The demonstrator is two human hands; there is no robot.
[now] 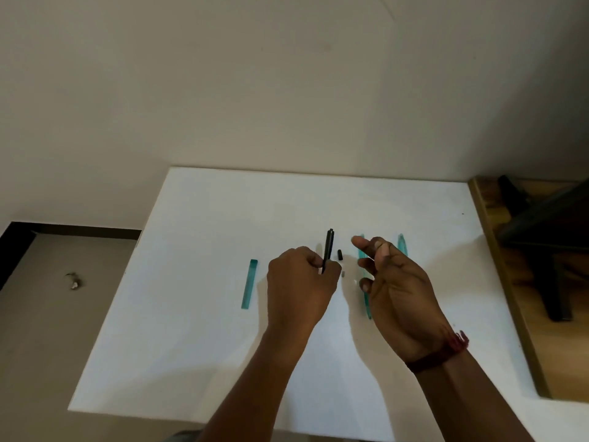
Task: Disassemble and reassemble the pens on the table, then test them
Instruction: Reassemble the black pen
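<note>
Black plastic shows above the left hand [301, 277], whose fingers are curled tight round the lower end of a black pen barrel [328, 248]. It stands nearly upright over the table [197, 314], long axis running away from the person, capped or button end topmost – a pose that, by my reading, keeps the lower end free for fitting or pulling a part. Which end is the writing tip cannot be told, since the fist hides it.

Just right of the grip the right hand [395, 282] hangs with fingers spread and nothing in it, palm turned toward the barrel, seemingly ready to bring in the next piece. Between the two hands, on the white surface, lie a small black cap-like piece [340, 254] and a tiny pale bit [343, 274] – probably parts of this pen, set close for easy reach.

Farther out, a teal barrel piece [249, 283] lies left of the grip, lengthwise away from the person. Behind the right hand a teal pen [366, 301] is partly hidden, and beyond it another teal pen [402, 245], both lying the same way
</note>
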